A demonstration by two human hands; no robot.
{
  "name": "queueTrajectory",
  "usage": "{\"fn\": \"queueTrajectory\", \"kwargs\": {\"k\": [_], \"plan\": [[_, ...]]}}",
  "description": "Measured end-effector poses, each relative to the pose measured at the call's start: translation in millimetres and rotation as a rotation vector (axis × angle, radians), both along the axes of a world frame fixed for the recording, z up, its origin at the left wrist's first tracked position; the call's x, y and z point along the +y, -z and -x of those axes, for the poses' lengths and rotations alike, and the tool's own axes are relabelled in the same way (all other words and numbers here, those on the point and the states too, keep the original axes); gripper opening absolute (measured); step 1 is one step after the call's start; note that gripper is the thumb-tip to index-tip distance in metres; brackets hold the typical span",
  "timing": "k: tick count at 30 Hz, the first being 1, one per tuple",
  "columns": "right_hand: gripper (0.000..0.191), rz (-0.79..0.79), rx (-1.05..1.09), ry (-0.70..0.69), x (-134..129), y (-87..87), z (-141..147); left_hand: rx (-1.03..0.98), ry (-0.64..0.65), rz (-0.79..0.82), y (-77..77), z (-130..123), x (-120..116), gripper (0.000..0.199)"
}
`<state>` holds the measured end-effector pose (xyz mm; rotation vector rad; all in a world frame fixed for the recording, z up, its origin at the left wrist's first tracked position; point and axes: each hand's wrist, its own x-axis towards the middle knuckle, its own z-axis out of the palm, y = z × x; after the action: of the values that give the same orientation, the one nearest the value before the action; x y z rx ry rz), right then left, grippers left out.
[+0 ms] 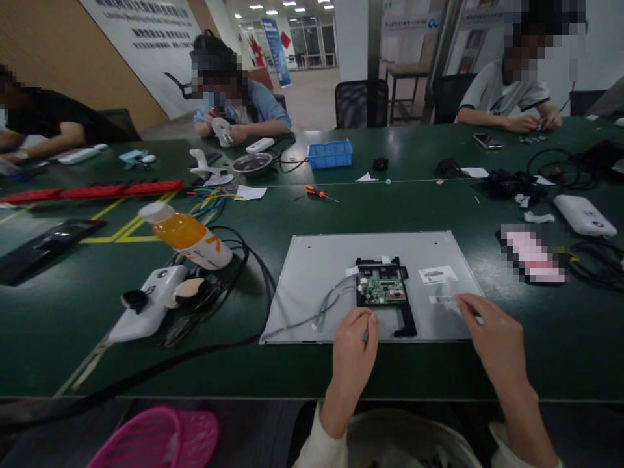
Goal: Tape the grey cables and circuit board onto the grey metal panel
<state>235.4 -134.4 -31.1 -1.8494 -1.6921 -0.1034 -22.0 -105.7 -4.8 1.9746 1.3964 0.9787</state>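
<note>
A grey flat panel (302,273), like the back of a screen, lies on the table in front of me. On it sits a green circuit board (383,290) in a black plastic frame (406,322), with grey cables (322,309) running off to the left. My left hand (355,341) is closed in a pinch just below the frame's lower left; whatever is between the fingertips is hidden. Over the panel's right edge, my right hand (494,335) also pinches, near a white label (436,275) and a small strip (441,299). A faint clear piece may be at its fingertips.
Left of the panel, an orange drink bottle (188,237) leans over a white power bank (151,305) and black cables. Farther back are an orange screwdriver (319,193), a blue basket (329,155) and a metal bowl (252,164). A phone (531,253) lies right. Several people sit around.
</note>
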Motion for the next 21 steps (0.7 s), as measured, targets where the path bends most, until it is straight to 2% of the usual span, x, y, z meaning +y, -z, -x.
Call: {"fn": "queueTrajectory", "kwargs": {"k": [7,10,13,16,21], "plan": [[0.018,-0.169,0.149,-0.191,-8.9,-24.0,31.9,-0.028,-0.039,-0.088,-4.7,-1.4,-2.5,0.021],[0.016,-0.115,0.254,-0.306,-7.6,-25.4,38.8,-0.036,-0.093,-0.186,-4.9,-1.5,-6.4,0.022],[0.016,-0.035,0.322,-0.358,-3.7,-20.0,40.6,-0.018,-0.122,-0.282,-3.8,-5.3,-14.4,0.024],[0.016,-0.008,0.339,-0.353,0.9,-12.6,40.4,0.049,-0.074,-0.321,-1.9,-15.3,-24.7,0.029],[0.017,0.039,0.365,-0.334,6.6,-5.2,41.3,0.264,0.104,-0.249,4.5,-35.8,-33.0,0.038]]}}
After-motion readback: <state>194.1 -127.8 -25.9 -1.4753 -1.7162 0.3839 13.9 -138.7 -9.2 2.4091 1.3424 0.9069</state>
